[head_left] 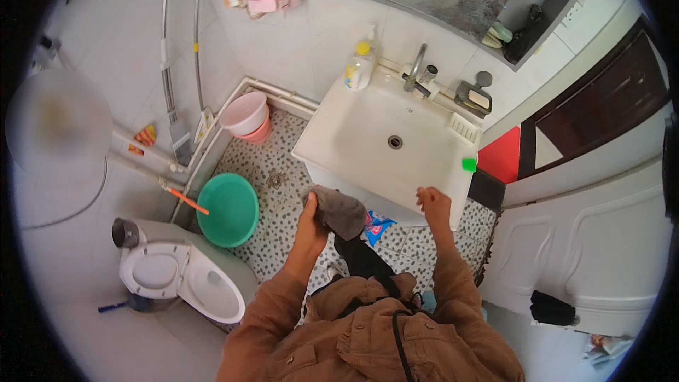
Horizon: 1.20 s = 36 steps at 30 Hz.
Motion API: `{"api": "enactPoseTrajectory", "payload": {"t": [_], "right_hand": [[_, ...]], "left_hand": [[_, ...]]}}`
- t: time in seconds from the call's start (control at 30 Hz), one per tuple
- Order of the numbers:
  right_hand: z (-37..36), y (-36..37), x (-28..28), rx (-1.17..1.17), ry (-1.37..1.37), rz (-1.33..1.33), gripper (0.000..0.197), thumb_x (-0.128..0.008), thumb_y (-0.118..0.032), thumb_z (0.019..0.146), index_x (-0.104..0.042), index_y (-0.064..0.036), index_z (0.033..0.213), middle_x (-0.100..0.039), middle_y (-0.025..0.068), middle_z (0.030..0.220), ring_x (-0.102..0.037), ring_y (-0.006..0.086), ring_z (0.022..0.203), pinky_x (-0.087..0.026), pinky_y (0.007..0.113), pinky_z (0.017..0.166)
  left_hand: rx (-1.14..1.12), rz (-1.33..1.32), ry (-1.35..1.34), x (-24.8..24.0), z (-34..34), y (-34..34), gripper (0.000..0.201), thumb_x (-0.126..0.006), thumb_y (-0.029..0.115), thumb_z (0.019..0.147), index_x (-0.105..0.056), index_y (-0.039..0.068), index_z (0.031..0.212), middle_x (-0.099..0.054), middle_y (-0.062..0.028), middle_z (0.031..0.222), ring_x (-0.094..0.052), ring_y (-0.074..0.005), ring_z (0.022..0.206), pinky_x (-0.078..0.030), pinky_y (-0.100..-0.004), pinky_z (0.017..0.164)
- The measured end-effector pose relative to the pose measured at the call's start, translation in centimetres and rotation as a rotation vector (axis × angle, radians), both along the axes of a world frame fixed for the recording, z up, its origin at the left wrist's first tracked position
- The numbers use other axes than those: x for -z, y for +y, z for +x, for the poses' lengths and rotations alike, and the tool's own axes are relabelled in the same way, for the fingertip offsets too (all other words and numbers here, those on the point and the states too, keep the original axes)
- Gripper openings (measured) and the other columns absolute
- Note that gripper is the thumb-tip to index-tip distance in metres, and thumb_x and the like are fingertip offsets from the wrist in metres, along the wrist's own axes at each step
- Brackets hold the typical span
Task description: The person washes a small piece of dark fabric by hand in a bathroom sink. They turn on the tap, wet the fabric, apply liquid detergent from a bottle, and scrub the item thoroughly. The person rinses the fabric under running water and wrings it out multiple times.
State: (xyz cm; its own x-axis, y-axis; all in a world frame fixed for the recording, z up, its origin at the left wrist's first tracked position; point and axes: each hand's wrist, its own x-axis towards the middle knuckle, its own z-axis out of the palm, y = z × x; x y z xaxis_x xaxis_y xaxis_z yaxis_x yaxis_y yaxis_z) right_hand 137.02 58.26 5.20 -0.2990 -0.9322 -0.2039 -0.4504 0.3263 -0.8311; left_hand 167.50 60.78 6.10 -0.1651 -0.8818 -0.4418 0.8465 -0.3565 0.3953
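Observation:
My left hand (309, 230) is closed round a folded grey cloth (341, 212), thumb on top, in front of the white sink (332, 138). The cloth hangs over the floor, apart from the sink's front edge. My right hand (434, 206) is above the front rim of the sink on the right. Its fingers are curled in, and nothing shows in them. A small green block (469, 165) sits on the sink's right rim, beyond my right hand. The basin has a round drain (395, 142) and a metal tap (416, 71) behind it.
A pump bottle (359, 67) and a soap dish (472, 99) stand at the sink's back. Left are a green basin (228, 209), stacked pink buckets (245, 114) and a toilet (205, 286) with its lid up. A blue packet (379, 227) lies below the cloth. A white door (573, 255) stands right.

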Motion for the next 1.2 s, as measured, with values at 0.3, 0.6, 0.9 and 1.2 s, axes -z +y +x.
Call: {"api": "enactPoseTrajectory", "payload": {"t": [0.3,0.6,0.9,1.2], "right_hand": [[-2.8,-21.9,0.2,0.127,-0.079,-0.436,0.039,-0.067,-0.032,0.087,-0.063,-0.0004,0.111,-0.068,0.0124,0.091,-0.064,0.0183,0.072,-0.051,0.033,0.067],[-3.8,-32.5,-3.4,0.244,0.299,-0.104,0.05,-0.074,-0.04,0.076,-0.062,0.0009,0.102,-0.069,0.0124,0.076,-0.067,0.0312,0.076,-0.052,0.041,0.068],[-3.6,-33.4,-4.5,0.159,0.338,0.011,0.037,-0.069,-0.031,0.079,-0.059,-0.0003,0.098,-0.068,0.0197,0.082,-0.067,0.0373,0.082,-0.052,0.046,0.071],[-4.9,-31.7,-0.8,0.165,0.515,-0.125,0.035,-0.057,-0.006,0.082,-0.051,-0.0043,0.116,-0.066,0.021,0.084,-0.063,0.041,0.082,-0.05,0.049,0.069]], "left_hand": [[0.207,0.023,-0.182,2.1,-4.9,-16.3,0.037,-0.065,0.031,0.091,-0.055,0.009,0.119,-0.059,-0.0088,0.118,-0.056,-0.0264,0.111,-0.045,-0.0432,0.098],[0.39,0.258,-0.066,3.0,-10.7,-25.5,0.038,-0.065,0.022,0.089,-0.052,0.006,0.121,-0.061,-0.0131,0.117,-0.058,-0.0315,0.11,-0.049,-0.0484,0.095],[0.487,0.4,-0.106,7.2,-16.3,-30.8,0.044,-0.066,0.028,0.088,-0.051,0.009,0.126,-0.055,-0.0138,0.127,-0.055,-0.0333,0.114,-0.048,-0.055,0.093],[0.609,0.294,-0.012,5.6,-16.6,-32.7,0.047,-0.067,0.034,0.088,-0.051,0.014,0.127,-0.056,-0.011,0.128,-0.054,-0.0311,0.117,-0.045,-0.0552,0.095]]}}
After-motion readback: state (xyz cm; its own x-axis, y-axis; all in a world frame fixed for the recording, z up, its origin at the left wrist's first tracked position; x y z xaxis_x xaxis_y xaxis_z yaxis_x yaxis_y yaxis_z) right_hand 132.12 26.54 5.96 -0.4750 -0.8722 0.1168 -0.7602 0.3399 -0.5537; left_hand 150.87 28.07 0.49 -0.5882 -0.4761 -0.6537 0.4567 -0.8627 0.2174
